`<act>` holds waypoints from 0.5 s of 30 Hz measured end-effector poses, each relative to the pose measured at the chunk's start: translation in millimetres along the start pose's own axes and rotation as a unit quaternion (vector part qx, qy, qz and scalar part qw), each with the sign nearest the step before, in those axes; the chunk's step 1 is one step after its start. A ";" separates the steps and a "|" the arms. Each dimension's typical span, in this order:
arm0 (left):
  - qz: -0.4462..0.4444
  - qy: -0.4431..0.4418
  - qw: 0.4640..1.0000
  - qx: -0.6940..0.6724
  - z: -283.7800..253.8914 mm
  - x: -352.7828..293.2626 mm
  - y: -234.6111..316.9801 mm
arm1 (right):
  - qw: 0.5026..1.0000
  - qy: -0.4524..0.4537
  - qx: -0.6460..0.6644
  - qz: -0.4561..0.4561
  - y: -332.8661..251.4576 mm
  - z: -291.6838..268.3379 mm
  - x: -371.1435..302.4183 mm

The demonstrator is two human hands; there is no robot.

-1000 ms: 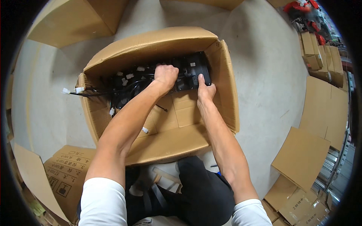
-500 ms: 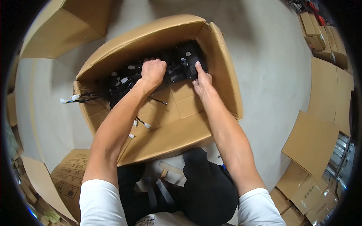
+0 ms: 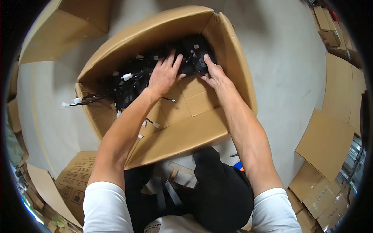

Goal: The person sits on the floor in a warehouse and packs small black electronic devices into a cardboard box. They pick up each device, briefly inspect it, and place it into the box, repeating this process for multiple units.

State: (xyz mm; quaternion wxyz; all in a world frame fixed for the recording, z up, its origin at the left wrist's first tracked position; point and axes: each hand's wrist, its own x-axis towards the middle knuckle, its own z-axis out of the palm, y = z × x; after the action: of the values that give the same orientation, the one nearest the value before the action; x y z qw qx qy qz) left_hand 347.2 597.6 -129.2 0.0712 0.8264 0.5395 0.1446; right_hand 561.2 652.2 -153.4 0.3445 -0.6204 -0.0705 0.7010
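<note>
open cardboard box (image 3: 233, 73): 1 | hands: 2 | black wired parts (image 3: 155, 70): a tangled heap, uncountable

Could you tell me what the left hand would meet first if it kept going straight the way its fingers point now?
The left hand lies with fingers spread on the black wired parts, pointing toward the far side. Going straight on, it would probably first meet more of that black pile, then the far wall of the cardboard box; depth is unclear.

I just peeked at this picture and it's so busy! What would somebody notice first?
First, the big open cardboard box in the middle, on the grey floor. Both bare hands reach into it: the left hand lies spread on a tangle of black cables with white plugs, and the right hand touches a black part beside them. Flattened cardboard sheets lie at the right.
</note>
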 end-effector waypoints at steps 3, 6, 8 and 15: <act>0.010 -0.019 0.999 0.030 -1.2 -12.0 9.4 | 1.000 0.000 0.002 0.004 13.6 -8.9 3.0; 0.011 -0.052 0.998 0.047 6.9 -9.1 0.5 | 0.999 0.009 -0.037 0.033 3.9 -6.7 21.3; 0.032 -0.051 0.997 0.057 3.7 -11.4 4.9 | 0.999 0.035 -0.018 0.018 13.7 -9.5 27.4; -0.021 -0.069 0.983 0.171 -36.0 -44.8 -12.2 | 0.997 0.048 -0.048 -0.034 7.8 13.0 5.8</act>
State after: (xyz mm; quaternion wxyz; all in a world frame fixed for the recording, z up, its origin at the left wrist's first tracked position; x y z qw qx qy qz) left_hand 308.4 560.4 -105.7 -0.0310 0.8226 0.5677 -0.0086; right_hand 546.2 653.9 -159.4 0.3410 -0.6663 -0.1083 0.6543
